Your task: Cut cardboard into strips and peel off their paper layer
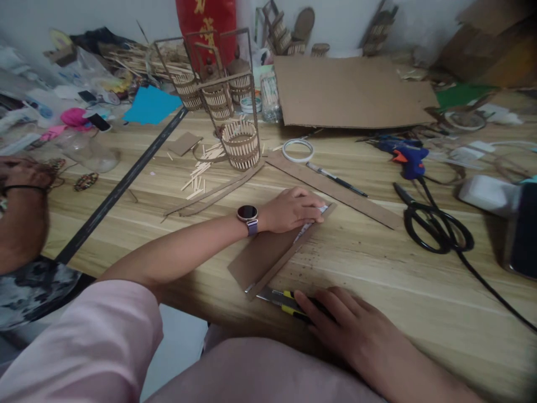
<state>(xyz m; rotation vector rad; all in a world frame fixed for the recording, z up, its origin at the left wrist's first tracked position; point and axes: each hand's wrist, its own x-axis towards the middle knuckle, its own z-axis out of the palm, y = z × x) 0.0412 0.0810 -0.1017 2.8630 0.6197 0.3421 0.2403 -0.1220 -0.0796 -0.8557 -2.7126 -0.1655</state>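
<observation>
"What is the left hand (296, 211) doing?"

"It is flat and low over the brown cardboard (258, 257). Its fingers are bent and close together, with the tips down on the shiny ruler (302, 232) (there is a round watch (247, 213) on that wrist). I can't tell if it pinches the ruler or just presses on it."

"And the right hand (348, 322)?"

"That one is curled around the yellow and black knife (287, 302). The pointer finger lies along the handle, and the thumb is hard to see. The blade is out, and its tip is right by the near corner of the cardboard."

"Where is the cardboard?"

"It lies on the wooden bench (377, 268), close to the person's tummy, at a slant. The ruler runs along its right side, with a thin bit of brown showing past it. Little brown crumbs are next to it."

"What else is near?"

"A long brown strip (331, 189) lies behind the left hand, and a pen (338, 179) is next to that. Farther back there is a little basket (241, 145) with a tall handle. A blue glue gun (409, 159) is over on the right."
</observation>
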